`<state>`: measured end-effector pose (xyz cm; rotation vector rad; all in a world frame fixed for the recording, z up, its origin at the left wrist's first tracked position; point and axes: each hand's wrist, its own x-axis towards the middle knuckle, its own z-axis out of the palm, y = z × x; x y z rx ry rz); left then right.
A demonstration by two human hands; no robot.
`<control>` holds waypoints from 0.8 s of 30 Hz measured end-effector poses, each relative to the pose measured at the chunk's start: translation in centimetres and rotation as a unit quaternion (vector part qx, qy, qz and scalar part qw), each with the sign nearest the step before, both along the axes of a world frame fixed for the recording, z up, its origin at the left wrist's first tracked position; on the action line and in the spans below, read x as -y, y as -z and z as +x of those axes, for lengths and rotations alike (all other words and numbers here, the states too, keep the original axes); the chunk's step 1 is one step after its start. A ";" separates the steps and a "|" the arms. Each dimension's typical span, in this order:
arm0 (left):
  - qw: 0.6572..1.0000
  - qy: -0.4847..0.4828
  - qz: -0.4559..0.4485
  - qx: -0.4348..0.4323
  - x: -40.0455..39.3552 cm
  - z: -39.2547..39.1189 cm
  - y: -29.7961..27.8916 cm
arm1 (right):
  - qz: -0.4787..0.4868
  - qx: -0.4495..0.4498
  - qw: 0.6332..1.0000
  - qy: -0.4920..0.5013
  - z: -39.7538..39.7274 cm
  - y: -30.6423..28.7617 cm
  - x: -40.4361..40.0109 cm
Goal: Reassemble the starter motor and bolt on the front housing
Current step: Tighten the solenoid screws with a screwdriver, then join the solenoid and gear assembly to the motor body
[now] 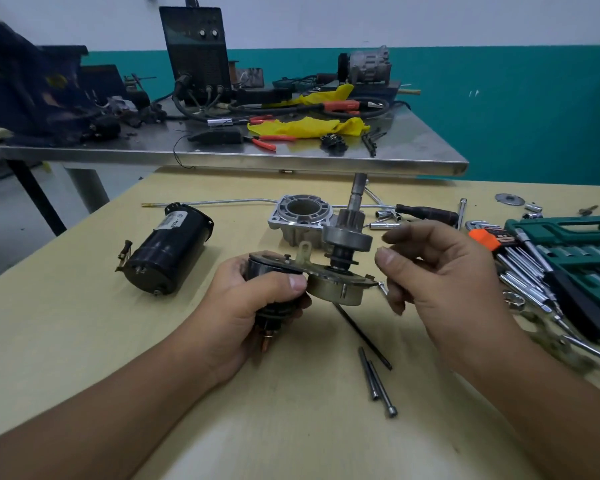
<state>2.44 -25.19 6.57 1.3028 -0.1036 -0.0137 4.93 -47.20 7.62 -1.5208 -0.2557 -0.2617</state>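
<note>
My left hand [257,306] grips the black solenoid [274,275] of a starter sub-assembly, held above the table. Joined to it are a round gear case [336,289], a pale shift lever [303,252] and the upright pinion drive with its shaft [352,223]. My right hand [440,271] hovers just right of the pinion, fingers loosely curled, holding nothing. The silver front housing [300,216] lies behind on the table. The black motor body [168,251] lies on its side to the left. Two long bolts [376,381] and a thin black rod [364,336] lie in front.
A green socket case [575,244], hex keys [520,268], wrenches and loose sockets [385,220] crowd the right side of the wooden table [118,358]. A steel bench [291,157] behind carries a welder, pliers, yellow cloth and cables. A long thin metal rod [222,202] lies behind the housing.
</note>
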 end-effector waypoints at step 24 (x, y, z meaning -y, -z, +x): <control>0.996 0.056 0.003 0.067 0.3 0.1 0.1 | 0.087 -0.114 0.965 -0.220 -0.7 -0.8 -1.1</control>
